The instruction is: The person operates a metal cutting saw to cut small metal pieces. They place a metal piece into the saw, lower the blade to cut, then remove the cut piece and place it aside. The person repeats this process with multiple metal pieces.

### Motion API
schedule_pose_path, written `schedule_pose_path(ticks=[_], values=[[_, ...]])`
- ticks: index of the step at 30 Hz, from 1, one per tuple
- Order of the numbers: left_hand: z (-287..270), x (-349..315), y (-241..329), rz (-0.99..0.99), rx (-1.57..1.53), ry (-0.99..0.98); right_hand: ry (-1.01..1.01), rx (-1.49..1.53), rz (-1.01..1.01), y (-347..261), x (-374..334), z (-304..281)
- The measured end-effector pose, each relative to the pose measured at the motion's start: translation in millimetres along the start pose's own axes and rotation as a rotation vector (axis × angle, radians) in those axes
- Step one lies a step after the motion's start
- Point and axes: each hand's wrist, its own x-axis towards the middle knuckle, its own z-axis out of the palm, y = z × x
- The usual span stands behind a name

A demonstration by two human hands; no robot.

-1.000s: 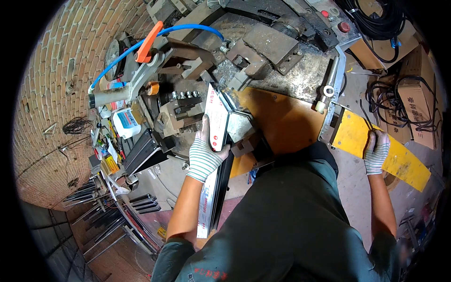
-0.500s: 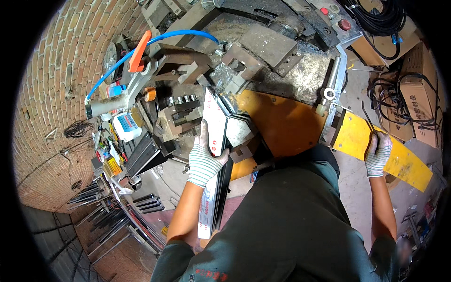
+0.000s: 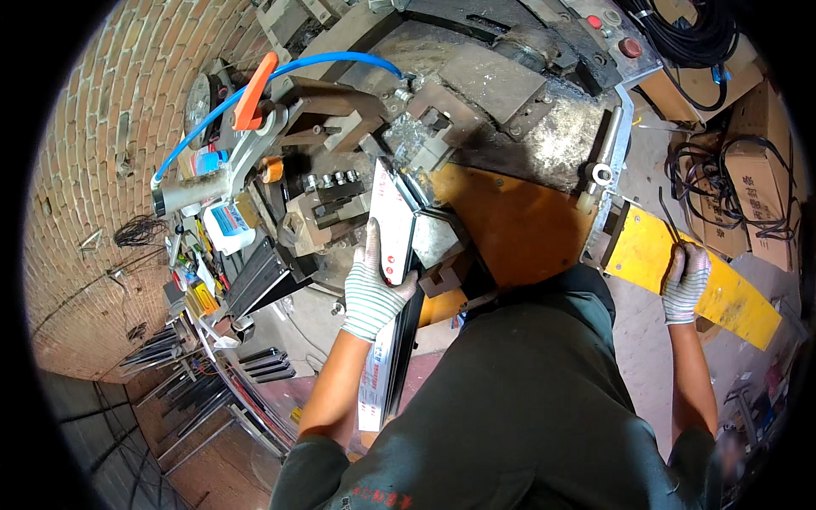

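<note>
In a white glove with green stripes, my left hand [image 3: 374, 293] grips a long metal profile [image 3: 394, 229] covered in white film. Its fingers lie along the left edge and the thumb crosses the face. The profile's upper end sits among the machine's steel blocks, beside a mitred metal piece [image 3: 435, 238]. My gloved right hand [image 3: 687, 282] is closed on a thin black bent rod that looks like a hex key [image 3: 668, 217], its short bent end upward. This hand is over a sloping yellow panel [image 3: 653, 246]; whether it touches the panel I cannot tell.
A lever with an orange handle [image 3: 255, 93] and a blue air hose [image 3: 331, 58] stand at the upper left. A white bottle [image 3: 228, 229] and scattered tools lie at left. Cardboard boxes [image 3: 756, 170] with black cables stand at right. A red button [image 3: 630, 48] is at top right.
My right hand has turned slightly, and more of the hex key now shows above it, bent end up. My left hand keeps its grip on the profile.
</note>
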Motion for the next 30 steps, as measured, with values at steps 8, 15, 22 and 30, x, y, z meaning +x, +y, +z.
schedule_pose_path(ticks=[8, 15, 22, 30], values=[[-6, 1, 22, -0.196, 0.014, -0.051, -0.039, -0.022, 0.031, -5, 1, -2], [-5, 11, 23, 0.253, -0.076, 0.390, -0.056, -0.021, 0.054, -4, 0, -2], [-14, 111, 56, -0.291, -0.021, 0.474, -0.064, -0.055, 0.078, -8, 3, -2], [-22, 131, 63, -0.500, -0.024, 0.193, -0.041, -0.041, 0.035, -9, 3, 0]])
